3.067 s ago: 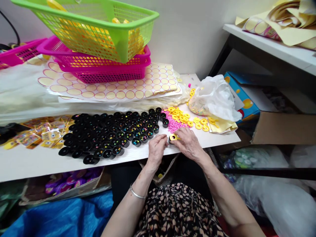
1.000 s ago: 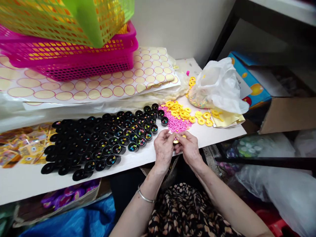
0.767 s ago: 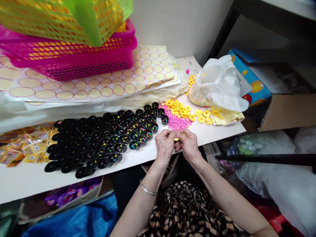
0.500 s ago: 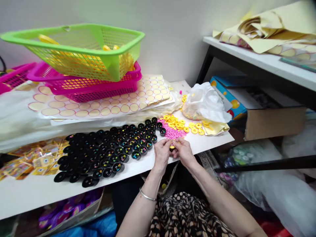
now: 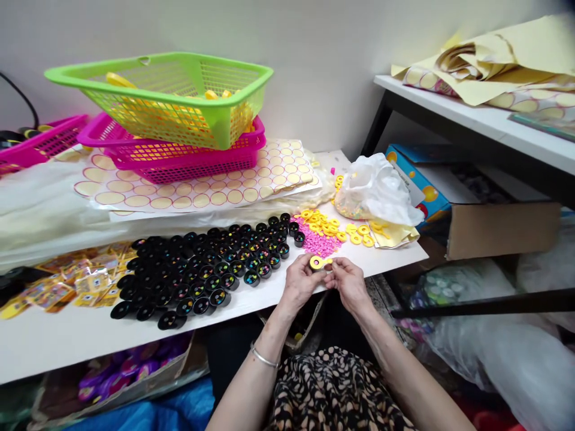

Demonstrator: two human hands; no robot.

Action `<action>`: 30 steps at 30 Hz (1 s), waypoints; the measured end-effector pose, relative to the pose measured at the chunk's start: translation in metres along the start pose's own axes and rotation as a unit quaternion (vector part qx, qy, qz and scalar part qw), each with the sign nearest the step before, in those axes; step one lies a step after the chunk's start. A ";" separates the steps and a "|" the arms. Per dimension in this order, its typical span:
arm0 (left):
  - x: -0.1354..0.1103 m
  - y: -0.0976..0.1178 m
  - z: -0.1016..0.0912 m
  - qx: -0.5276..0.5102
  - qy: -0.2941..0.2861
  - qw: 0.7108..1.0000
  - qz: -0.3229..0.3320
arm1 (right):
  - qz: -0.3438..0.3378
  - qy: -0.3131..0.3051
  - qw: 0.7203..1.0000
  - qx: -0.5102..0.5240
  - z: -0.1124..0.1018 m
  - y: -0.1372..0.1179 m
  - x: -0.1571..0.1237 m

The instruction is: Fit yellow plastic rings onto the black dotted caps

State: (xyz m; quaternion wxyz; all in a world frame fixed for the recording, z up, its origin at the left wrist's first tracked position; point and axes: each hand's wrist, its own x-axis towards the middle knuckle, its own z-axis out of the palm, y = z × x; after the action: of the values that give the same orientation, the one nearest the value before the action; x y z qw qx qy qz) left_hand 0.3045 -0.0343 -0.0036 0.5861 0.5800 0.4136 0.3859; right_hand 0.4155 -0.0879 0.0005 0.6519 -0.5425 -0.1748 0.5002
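Centrally in the head view, your left hand (image 5: 300, 282) curls its fingers around the round end of a yellow ring-ended piece (image 5: 321, 263), while your right hand (image 5: 351, 284) grips at its short tab. The piece lies between both sets of fingertips, just above the front edge of the white table (image 5: 395, 258), its ring face upward; whether anything sits beneath it is hidden by your fingers.

The step in hand appears to be fitting or settling this piece. For good work, let the left fingers serve as the steady seat, supporting the rim from the side, and apply any pressure evenly around the ring rather than through the tab, which would probably tilt it. Leave the dark centre uncovered so that you can check the alignment.

Note the margins. To your left, a strip of tabletop separates your hand from the nearest black cups (image 5: 252, 278); a low sweep there could upset their contents. Just beyond your fingertips lie loose pink pieces (image 5: 322, 244), backed by yellow pieces (image 5: 320, 220). The freest room is to the right, along the front, short of the table's corner.
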 end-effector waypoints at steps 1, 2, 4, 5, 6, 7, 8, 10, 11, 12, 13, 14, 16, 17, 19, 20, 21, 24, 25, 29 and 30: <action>0.001 -0.001 0.002 0.008 0.000 1.000 0.008 | 0.004 -0.011 1.000 -0.011 -0.001 0.000 0.001; 0.001 -0.001 0.004 0.011 -0.001 1.000 0.015 | 0.004 -0.023 1.000 -0.018 -0.002 0.000 0.002; 0.000 0.000 0.004 0.001 -0.007 1.000 0.025 | -0.009 -0.052 0.998 -0.022 -0.004 -0.001 0.002; -0.002 0.002 0.002 -0.006 -0.010 0.999 0.031 | -0.021 -0.068 0.997 -0.021 -0.005 -0.003 0.001; -0.005 0.005 -0.001 -0.013 -0.015 0.999 0.039 | -0.036 -0.088 0.995 -0.020 -0.006 -0.005 0.000; -0.009 0.008 -0.004 -0.018 -0.021 0.998 0.049 | -0.052 -0.110 0.992 -0.022 -0.007 -0.007 -0.003; -0.014 0.011 -0.008 -0.020 -0.029 0.998 0.061 | -0.069 -0.131 0.989 -0.028 -0.008 -0.008 -0.006; -0.025 0.018 -0.017 -0.004 -0.045 0.995 0.092 | -0.101 -0.166 0.980 -0.043 -0.011 -0.012 -0.012; -0.030 0.020 -0.021 0.015 -0.054 0.992 0.111 | -0.109 -0.183 0.976 -0.046 -0.012 -0.013 -0.015; -0.035 0.023 -0.024 0.041 -0.060 0.989 0.132 | -0.105 -0.204 0.972 -0.045 -0.012 -0.014 -0.017; -0.040 0.024 -0.027 0.074 -0.065 0.983 0.156 | -0.087 -0.231 0.968 -0.043 -0.013 -0.016 -0.019; -0.044 0.025 -0.029 0.109 -0.069 0.975 0.183 | -0.057 -0.261 0.963 -0.039 -0.013 -0.017 -0.021; -0.051 0.026 -0.032 0.170 -0.079 0.954 0.234 | 0.018 -0.314 0.948 -0.048 -0.013 -0.019 -0.023; -0.054 0.026 -0.032 0.195 -0.085 0.943 0.255 | 0.054 -0.335 0.939 -0.064 -0.013 -0.020 -0.024; -0.060 0.025 -0.032 0.234 -0.102 0.926 0.279 | 0.102 -0.359 0.922 -0.105 -0.013 -0.022 -0.026; -0.062 0.024 -0.031 0.250 -0.108 0.920 0.283 | 0.118 -0.366 0.915 -0.126 -0.013 -0.023 -0.027; -0.065 0.024 -0.031 0.264 -0.112 0.915 0.285 | 0.130 -0.371 0.908 -0.144 -0.013 -0.023 -0.029; -0.071 0.022 -0.029 0.287 -0.115 0.907 0.285 | 0.157 -0.370 0.898 -0.176 -0.012 -0.023 -0.033; -0.073 0.021 -0.028 0.290 -0.118 0.906 0.284 | 0.166 -0.369 0.896 -0.181 -0.012 -0.023 -0.035; -0.079 0.016 -0.026 0.282 -0.142 0.907 0.280 | 0.207 -0.374 0.889 -0.164 -0.012 -0.021 -0.038; -0.080 0.015 -0.026 0.275 -0.148 0.909 0.278 | 0.214 -0.380 0.886 -0.159 -0.011 -0.021 -0.038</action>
State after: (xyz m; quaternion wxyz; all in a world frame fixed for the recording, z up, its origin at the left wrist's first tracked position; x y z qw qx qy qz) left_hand 0.2516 -0.0992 0.0150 0.3268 0.8600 0.2345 0.3139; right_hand 0.4173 -0.1244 0.0271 0.3182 -0.4315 -0.3657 0.7608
